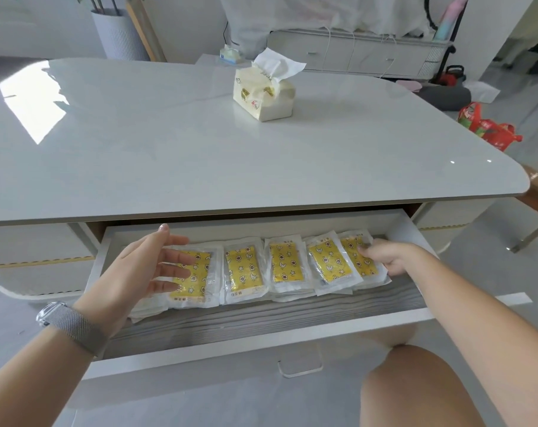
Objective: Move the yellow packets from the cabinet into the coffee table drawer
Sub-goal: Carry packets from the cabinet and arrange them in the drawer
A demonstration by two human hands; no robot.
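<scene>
The coffee table drawer [261,343] stands pulled out below the white tabletop. Several yellow packets [244,272] with star and moon prints lie in a row along its back, in small stacks. My left hand [141,269] lies with straight fingers over the leftmost packet [197,278], touching it. At the row's other end my right hand [385,255] has its fingers curled on the edge of the rightmost packet [358,257], thumb on top. The front strip of the drawer floor shows bare grey wood grain.
A pack of tissues [263,94] sits on the glossy coffee table top [138,143]. My knee [415,386] is at the lower right, in front of the drawer. A red bag [489,126] lies on the floor at right; a low white cabinet [354,53] stands behind.
</scene>
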